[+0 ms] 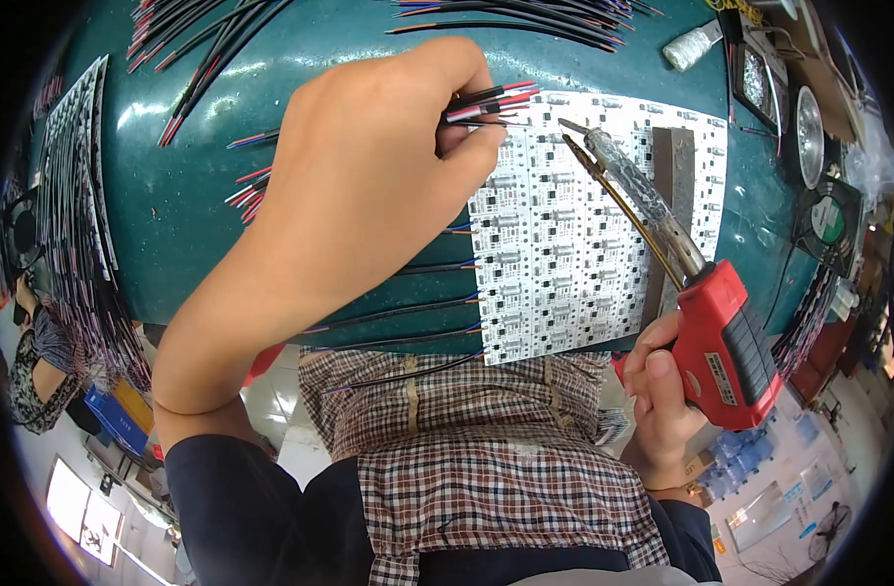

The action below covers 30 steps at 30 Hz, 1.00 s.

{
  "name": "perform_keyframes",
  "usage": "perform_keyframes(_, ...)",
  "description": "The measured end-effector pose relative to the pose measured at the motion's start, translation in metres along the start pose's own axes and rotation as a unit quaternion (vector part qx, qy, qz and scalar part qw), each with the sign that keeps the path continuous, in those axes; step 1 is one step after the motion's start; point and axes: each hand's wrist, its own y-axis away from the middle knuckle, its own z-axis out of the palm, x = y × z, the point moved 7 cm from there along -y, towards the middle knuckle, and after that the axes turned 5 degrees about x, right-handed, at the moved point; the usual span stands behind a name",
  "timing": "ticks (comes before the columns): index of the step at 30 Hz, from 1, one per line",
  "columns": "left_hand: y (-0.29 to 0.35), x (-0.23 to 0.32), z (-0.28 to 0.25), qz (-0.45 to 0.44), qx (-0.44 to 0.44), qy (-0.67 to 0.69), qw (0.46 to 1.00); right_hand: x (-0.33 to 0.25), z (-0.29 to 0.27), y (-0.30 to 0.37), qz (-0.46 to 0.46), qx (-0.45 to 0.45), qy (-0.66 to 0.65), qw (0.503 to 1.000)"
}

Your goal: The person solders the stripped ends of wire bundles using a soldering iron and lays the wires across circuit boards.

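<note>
My left hand is closed round several black-sheathed wires, whose red, white and black ends poke out beyond the fingers over the upper left corner of a white circuit board panel. In my right hand is a red soldering gun, gripped by its handle at the panel's lower right. Its long metal barrel slants up and left, and the tip hangs near the panel's upper part, a short way right of the wire ends. Black cables run from the panel's left edge, partly under my left forearm.
A grey bar lies across the panel's right side. Wire bundles rest at the far side of the green table, with more at the left. A white bottle, a metal bowl and a fan stand right. Another person is at far left.
</note>
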Motion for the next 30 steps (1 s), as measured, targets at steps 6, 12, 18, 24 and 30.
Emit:
perform_keyframes(6, 0.008, 0.004, 0.003, 0.024, 0.032, -0.05, 0.998, 0.006, -0.002, 0.003, 0.013, -0.012, 0.038, 0.999)
perform_keyframes(12, 0.015, 0.001, 0.013, 0.028, 0.041, -0.05, 0.998, 0.011, 0.0, 0.005, 0.016, -0.03, 0.07, 0.997)
perform_keyframes(18, 0.017, 0.001, 0.015, 0.023, 0.037, -0.061, 0.997, 0.016, -0.004, 0.005, 0.022, -0.062, 0.083, 0.994)
perform_keyframes(24, 0.016, 0.002, 0.017, 0.029, 0.034, -0.075, 0.996, 0.007, 0.004, 0.001, -0.004, -0.035, 0.065, 0.997)
perform_keyframes(30, 0.016, 0.003, 0.017, 0.036, 0.036, -0.089, 0.995, 0.004, 0.004, -0.001, -0.011, -0.054, 0.095, 0.994)
